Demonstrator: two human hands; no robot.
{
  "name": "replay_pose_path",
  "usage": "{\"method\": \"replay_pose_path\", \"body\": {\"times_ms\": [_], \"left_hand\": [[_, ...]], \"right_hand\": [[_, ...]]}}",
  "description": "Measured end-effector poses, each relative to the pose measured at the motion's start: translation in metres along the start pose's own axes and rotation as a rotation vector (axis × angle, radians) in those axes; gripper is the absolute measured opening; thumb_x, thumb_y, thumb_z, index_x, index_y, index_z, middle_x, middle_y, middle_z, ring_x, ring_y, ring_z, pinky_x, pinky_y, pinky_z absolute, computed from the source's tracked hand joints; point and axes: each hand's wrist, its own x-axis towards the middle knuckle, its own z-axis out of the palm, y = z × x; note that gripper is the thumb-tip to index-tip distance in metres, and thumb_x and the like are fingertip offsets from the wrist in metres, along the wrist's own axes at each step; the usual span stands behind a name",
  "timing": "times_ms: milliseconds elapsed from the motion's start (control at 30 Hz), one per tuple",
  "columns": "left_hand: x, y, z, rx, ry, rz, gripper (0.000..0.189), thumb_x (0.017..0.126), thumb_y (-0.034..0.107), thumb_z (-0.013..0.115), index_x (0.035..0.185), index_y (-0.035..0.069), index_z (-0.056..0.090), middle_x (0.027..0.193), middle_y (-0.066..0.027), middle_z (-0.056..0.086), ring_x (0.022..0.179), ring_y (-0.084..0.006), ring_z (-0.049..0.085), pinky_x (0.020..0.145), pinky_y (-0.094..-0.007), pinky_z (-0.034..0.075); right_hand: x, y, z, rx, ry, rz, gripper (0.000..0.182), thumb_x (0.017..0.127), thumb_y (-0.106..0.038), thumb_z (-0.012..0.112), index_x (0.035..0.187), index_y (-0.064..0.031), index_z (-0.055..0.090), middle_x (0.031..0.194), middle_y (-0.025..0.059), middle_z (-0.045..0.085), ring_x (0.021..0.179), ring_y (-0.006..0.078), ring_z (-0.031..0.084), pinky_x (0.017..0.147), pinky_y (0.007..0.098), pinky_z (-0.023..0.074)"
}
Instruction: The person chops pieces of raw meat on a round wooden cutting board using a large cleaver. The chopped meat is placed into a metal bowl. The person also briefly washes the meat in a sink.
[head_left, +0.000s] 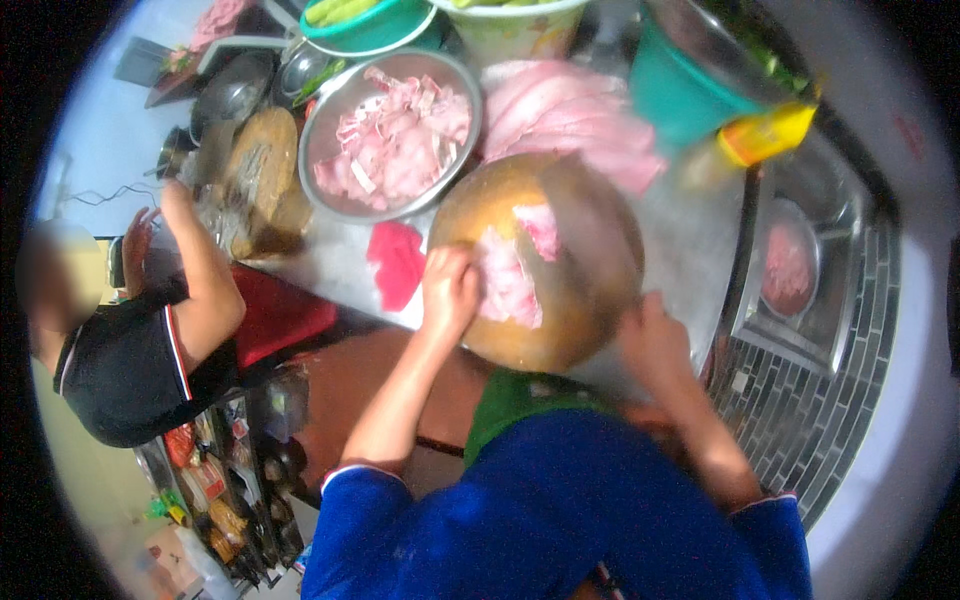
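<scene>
A round wooden chopping block (517, 341) lies in front of me with pale pink raw meat (510, 289) on it. My left hand (450, 289) has its curled fingers at the left edge of this meat and holds it. A smaller piece of raw meat (538, 231) lies just beyond it, beside the blade. My right hand (656, 341) grips a cleaver (592, 210), whose broad blade is blurred and covers the right half of the block. The cleaver's handle is hidden in my fist. Whether the blade touches the block, I cannot tell.
A steel bowl (469, 161) of cut meat and large raw slabs (562, 112) lie beyond the block. A red cloth (395, 264) is at its left. At right are a green tub (675, 97), a yellow-labelled bottle (765, 136) and a sink (832, 315). Another person (127, 360) stands at left.
</scene>
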Motion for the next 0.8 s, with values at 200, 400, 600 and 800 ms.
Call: {"method": "replay_pose_path", "body": {"times_ms": [200, 400, 600, 800], "left_hand": [[0.067, 0.013, 0.054, -0.082, -0.221, 0.256, 0.029, 0.082, 0.000, 0.062, 0.110, 0.003, 0.067, 0.105, -0.0172, 0.065, 0.101, -0.0394, 0.063, 0.088, -0.0457, 0.051], [0.079, 0.007, 0.071, -0.010, -0.481, 0.210, 0.023, 0.081, -0.001, 0.062, 0.103, 0.004, 0.066, 0.096, -0.0166, 0.062, 0.099, -0.0397, 0.063, 0.086, -0.0457, 0.051], [0.064, -0.009, 0.066, -0.120, -0.369, 0.229, 0.010, 0.078, 0.001, 0.068, 0.085, 0.007, 0.068, 0.084, -0.0124, 0.061, 0.091, -0.0344, 0.062, 0.082, -0.0450, 0.050], [0.048, -0.014, 0.050, -0.008, -0.243, 0.292, 0.014, 0.080, 0.005, 0.075, 0.093, 0.007, 0.071, 0.091, -0.0117, 0.065, 0.090, -0.0337, 0.063, 0.081, -0.0436, 0.051]], "right_hand": [[0.007, 0.003, -0.012, -0.024, 0.141, -0.122, 0.024, 0.096, -0.016, 0.059, 0.107, 0.0010, 0.046, 0.085, 0.0299, 0.068, 0.080, 0.0513, 0.067, 0.071, 0.0589, 0.0536], [0.015, 0.013, 0.001, -0.042, 0.056, -0.149, 0.025, 0.095, -0.016, 0.060, 0.106, 0.0006, 0.046, 0.083, 0.0299, 0.068, 0.079, 0.0517, 0.066, 0.072, 0.0597, 0.0530], [0.018, 0.017, 0.007, -0.046, 0.014, -0.189, 0.025, 0.094, -0.017, 0.061, 0.106, -0.0008, 0.047, 0.083, 0.0294, 0.068, 0.079, 0.0513, 0.067, 0.072, 0.0597, 0.0527], [0.021, 0.015, 0.002, -0.071, -0.028, -0.181, 0.024, 0.097, -0.020, 0.057, 0.108, -0.0015, 0.047, 0.083, 0.0296, 0.067, 0.081, 0.0511, 0.066, 0.071, 0.0595, 0.0518]]}}
